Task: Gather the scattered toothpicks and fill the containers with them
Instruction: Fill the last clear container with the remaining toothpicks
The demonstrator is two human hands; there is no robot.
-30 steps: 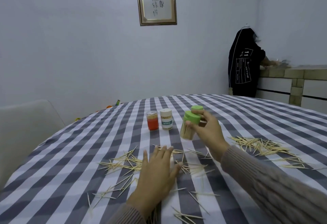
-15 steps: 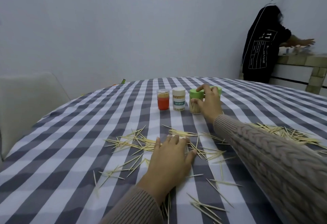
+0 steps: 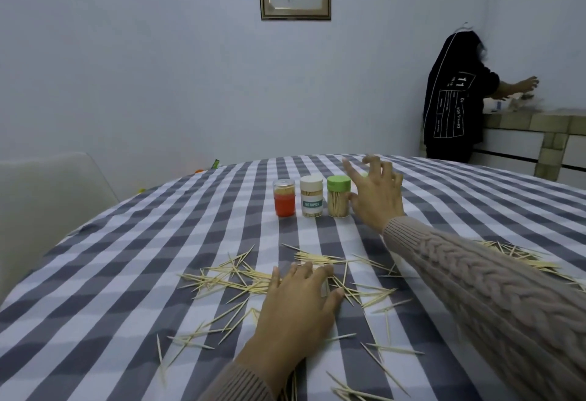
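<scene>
Three toothpick containers stand in a row on the checked tablecloth [image 3: 126, 273]: an orange one [image 3: 284, 197], a white one labelled toothpick [image 3: 311, 196] and a green-lidded one [image 3: 338, 196] full of toothpicks. My right hand [image 3: 375, 193] hovers just right of the green-lidded one, fingers spread, holding nothing. A second green lid shows only as a sliver behind that hand. My left hand [image 3: 298, 302] rests flat on scattered toothpicks [image 3: 234, 277] near the table's middle. Another heap of toothpicks [image 3: 520, 256] lies right of my right sleeve.
A pale chair [image 3: 47, 204] stands at the table's left edge. A person in a black top [image 3: 453, 99] stands at a tiled counter [image 3: 539, 121] at the back right. More loose toothpicks [image 3: 358, 391] lie near the front edge.
My right hand set the green-lidded container down beside the white one, let go and opened, drifting slightly right. My left hand stayed flat on the toothpicks.
</scene>
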